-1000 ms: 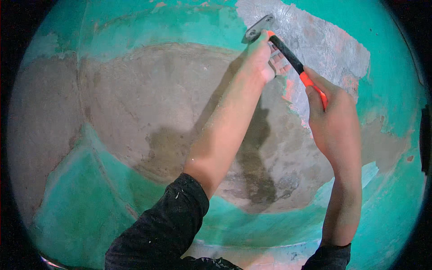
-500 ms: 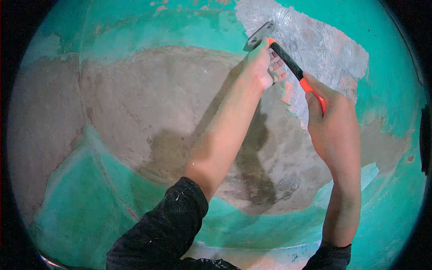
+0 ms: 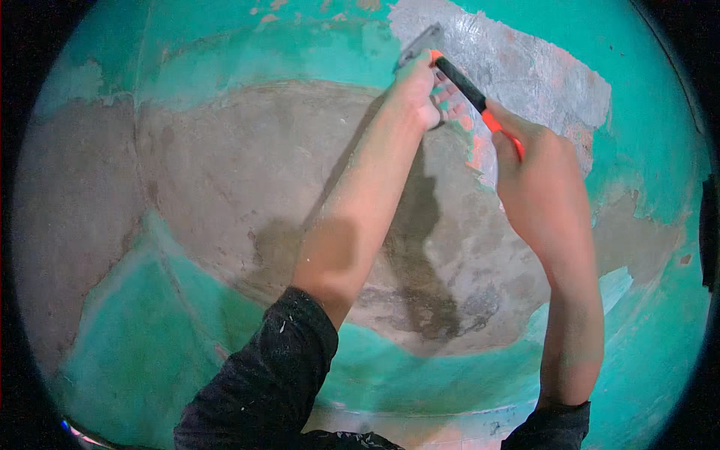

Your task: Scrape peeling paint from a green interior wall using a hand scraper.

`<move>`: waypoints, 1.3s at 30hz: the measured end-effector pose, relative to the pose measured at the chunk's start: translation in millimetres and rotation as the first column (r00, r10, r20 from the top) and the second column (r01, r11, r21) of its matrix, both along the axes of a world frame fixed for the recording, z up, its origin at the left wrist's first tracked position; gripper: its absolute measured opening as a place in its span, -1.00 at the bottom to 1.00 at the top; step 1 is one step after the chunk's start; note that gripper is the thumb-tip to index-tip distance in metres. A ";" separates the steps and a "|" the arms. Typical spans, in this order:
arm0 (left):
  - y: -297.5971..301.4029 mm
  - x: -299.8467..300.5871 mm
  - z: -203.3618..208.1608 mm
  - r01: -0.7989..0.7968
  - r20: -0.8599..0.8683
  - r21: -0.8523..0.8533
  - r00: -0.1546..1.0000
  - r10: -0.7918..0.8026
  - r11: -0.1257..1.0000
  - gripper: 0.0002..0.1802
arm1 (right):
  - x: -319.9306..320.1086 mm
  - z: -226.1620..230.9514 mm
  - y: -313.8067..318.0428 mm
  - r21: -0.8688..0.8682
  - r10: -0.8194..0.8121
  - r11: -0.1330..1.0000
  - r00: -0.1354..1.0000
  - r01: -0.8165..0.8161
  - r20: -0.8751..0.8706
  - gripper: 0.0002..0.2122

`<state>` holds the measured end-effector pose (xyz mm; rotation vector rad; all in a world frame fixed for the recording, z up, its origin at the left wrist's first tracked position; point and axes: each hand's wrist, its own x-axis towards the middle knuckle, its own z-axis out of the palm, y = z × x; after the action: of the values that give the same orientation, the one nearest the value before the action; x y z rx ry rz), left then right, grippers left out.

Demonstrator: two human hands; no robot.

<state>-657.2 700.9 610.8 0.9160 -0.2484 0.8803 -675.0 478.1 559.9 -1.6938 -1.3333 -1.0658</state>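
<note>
A scraper (image 3: pixel 465 84) with a black and orange handle slants across the upper middle, its flat metal head against the wall at the left edge of a bare grey patch (image 3: pixel 517 67). My right hand (image 3: pixel 544 176) is closed round the orange lower end of the handle. Up at the head, my left hand (image 3: pixel 420 94) grips the neck, thumb pressed near the metal and the other fingers loosely curled. The blade's working edge is too blurred to make out.
Green paint (image 3: pixel 300 52) surrounds a large brownish-grey bare area (image 3: pixel 225 165) on the wall. A ridge (image 3: pixel 184 292) runs down at lower left. Pinkish flecks show at the grey patch's lower edge. A dark object (image 3: pixel 708 232) stands at the far right rim.
Both hands and the scraper have shifted left and slightly upward along the wall. The grip of each hand looks the same.
</note>
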 end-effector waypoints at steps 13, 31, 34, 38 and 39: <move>-0.6 -9.2 4.5 -0.066 -0.029 -0.003 0.997 0.066 0.998 -0.68 | -7.8 1.6 9.1 0.020 0.042 0.999 0.998 -0.041 -0.042 -0.70; 8.2 -25.9 14.9 -0.089 -0.134 0.010 0.987 0.089 0.996 -0.83 | -16.3 1.0 24.3 0.058 0.072 0.996 0.997 -0.072 -0.012 -0.67; 15.3 -35.2 38.7 -0.119 -0.120 0.040 0.985 0.123 0.992 -0.82 | -22.0 14.4 34.7 0.040 0.033 0.999 0.999 -0.032 -0.004 -0.67; 6.5 -33.7 23.2 -0.131 -0.115 0.029 0.984 0.133 0.991 -0.85 | -25.2 12.3 27.7 0.013 -0.031 0.999 0.999 0.031 -0.014 -0.68; 5.8 -31.9 17.1 -0.103 -0.108 -0.006 0.989 0.102 0.995 -0.87 | -26.2 10.4 25.5 -0.004 -0.032 0.999 0.999 0.032 0.006 -0.68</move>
<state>-689.1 706.7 627.9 0.9689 -0.1037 0.9230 -701.2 503.6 570.3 -1.7208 -1.3172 -1.0882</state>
